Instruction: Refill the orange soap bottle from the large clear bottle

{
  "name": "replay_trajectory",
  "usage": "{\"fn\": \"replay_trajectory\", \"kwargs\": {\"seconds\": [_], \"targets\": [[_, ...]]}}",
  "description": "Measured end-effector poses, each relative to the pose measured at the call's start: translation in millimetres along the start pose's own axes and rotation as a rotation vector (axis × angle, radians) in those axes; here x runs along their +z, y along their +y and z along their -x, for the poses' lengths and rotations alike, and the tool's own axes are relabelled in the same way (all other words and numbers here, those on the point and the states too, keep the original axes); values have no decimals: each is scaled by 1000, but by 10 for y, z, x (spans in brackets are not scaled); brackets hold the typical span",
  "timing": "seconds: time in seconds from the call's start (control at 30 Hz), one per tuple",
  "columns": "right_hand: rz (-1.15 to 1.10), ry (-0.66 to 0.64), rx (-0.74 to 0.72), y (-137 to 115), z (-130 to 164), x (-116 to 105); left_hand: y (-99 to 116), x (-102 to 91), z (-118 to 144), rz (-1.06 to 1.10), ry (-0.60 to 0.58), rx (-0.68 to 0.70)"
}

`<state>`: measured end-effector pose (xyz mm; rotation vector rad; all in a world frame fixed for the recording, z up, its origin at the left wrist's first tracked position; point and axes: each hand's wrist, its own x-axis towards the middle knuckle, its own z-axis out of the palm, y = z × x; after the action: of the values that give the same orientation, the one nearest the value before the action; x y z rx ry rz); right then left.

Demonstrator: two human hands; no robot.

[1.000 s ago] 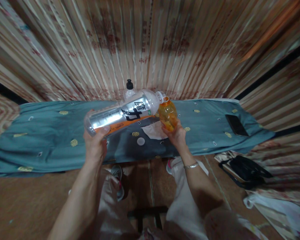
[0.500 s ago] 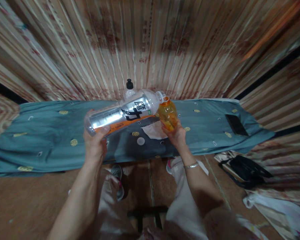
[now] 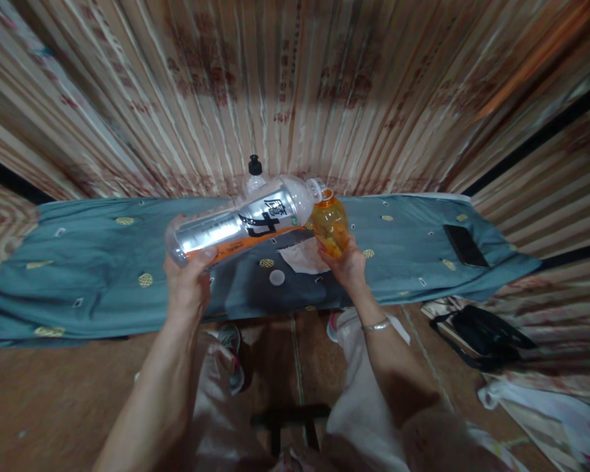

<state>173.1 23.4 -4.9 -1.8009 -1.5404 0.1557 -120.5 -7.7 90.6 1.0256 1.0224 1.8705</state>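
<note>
Two hands, large bottle (image 3: 246,223) near-horizontal, neck against orange bottle (image 3: 330,226)

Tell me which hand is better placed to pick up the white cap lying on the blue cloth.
Probably left: left hand, gripping the tilted clear plastic bottle's base, is nearer the round white cap. The right hand steadies the small orange bottle under its mouth.

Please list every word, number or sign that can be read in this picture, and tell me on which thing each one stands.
"魔力": large black characters on the silver label of the big clear bottle, held tilted in the left hand.
Small print on that label's orange stripe: too small to read.
Reddish characters printed on the striped curtain: too blurred to read.
Small orange bottle in the right hand: no readable text.
Black phone: none.
</note>
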Motion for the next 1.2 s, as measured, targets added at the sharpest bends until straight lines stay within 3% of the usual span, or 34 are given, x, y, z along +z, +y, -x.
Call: {"fn": "replay_trajectory", "kwargs": {"seconds": [0.33,1.2], "targets": [[16,-7,17,-8,-3,5,7,14,19,36,54,-33],[9,30,-2,18,-6,23,-10,-9,4,22,26,-26]]}}
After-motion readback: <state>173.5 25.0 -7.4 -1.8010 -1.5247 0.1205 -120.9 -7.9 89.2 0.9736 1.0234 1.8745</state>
